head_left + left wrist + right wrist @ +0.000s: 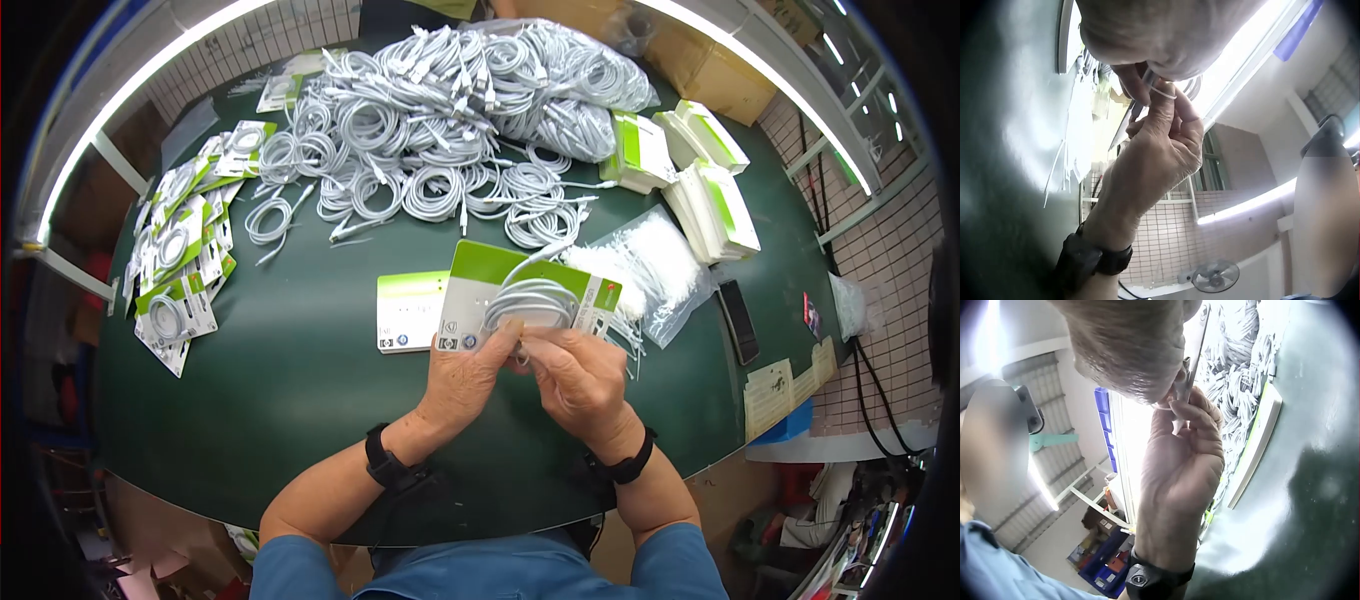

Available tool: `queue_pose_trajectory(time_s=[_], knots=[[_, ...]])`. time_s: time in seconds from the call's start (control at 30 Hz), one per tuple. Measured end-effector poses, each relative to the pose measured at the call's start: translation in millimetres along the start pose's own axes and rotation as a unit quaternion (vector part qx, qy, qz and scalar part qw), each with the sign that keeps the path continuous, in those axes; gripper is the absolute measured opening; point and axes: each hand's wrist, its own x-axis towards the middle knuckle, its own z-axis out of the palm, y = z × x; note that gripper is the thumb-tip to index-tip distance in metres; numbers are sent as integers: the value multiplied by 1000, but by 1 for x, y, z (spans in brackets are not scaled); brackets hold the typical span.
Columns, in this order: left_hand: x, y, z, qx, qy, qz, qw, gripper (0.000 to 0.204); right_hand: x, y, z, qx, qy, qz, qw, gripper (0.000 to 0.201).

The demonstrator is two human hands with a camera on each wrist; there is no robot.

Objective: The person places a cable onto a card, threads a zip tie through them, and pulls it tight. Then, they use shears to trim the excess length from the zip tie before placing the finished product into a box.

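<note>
A green and white packaging card (468, 290) with a coiled white USB cable (530, 300) laid on it is held up over the table. My left hand (462, 385) grips the card's lower edge, its thumb pressing at the coil. Close beside it, my right hand (580, 380) pinches a thin white cable tie (1163, 94), whose loop shows at the fingertips in the left wrist view. The fingertips of both hands meet just under the coil. Behind the held card lies a stack of similar cards (408, 310) on the green table (300, 400).
A large pile of coiled cables (420, 130) fills the back. Carded cables (170, 250) are heaped at left. Card stacks (710, 210) stand at right, near a bag of white cable ties (650, 270) and a phone (738, 320).
</note>
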Motion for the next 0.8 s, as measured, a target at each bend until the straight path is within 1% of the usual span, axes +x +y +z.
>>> queue_pose_trajectory(time_s=[0.07,0.1,0.23,0.33,0.4,0.43,0.47,0.53,0.6,0.63,0.67,0.7,0.73,0.77,0.8], knots=[[-1,-3,0,-18,-16,-7,1000,20,5,-5,-6,-8,0,22,1000,24],[-1,-4,-4,-7,-39,-8,999,21,6,-8,-8,-1,-5,35,999,23],[0,-10,-4,-22,-38,8,999,21,9,-11,-13,25,-34,83,996,21],[4,-7,-4,6,-28,12,1000,21,5,-4,-7,76,-16,108,991,19],[5,-3,-4,35,-19,12,999,22,7,-2,-5,85,30,75,993,21],[8,-5,-4,9,-22,20,1000,23,9,2,-8,86,58,52,993,21],[10,-3,-6,9,-25,16,1000,24,11,7,-13,87,85,30,992,21],[10,4,-8,11,-29,4,1000,25,7,20,-29,54,158,73,983,17],[9,11,-7,-12,-49,0,999,26,3,38,-36,107,257,207,938,8],[7,16,-6,-12,-60,-3,998,25,2,44,-40,145,251,301,909,6],[6,20,-5,-12,-73,-5,997,25,2,52,-45,182,244,390,869,7],[4,22,-3,-18,-78,-3,997,26,-9,72,-45,283,207,418,838,15],[2,23,1,-24,-83,-1,996,26,-15,75,-37,386,171,437,794,20],[0,24,4,-30,-89,1,996,27,-21,76,-32,483,134,448,740,25],[-2,25,7,-30,-96,0,995,27,-28,75,-28,574,97,451,677,31]])
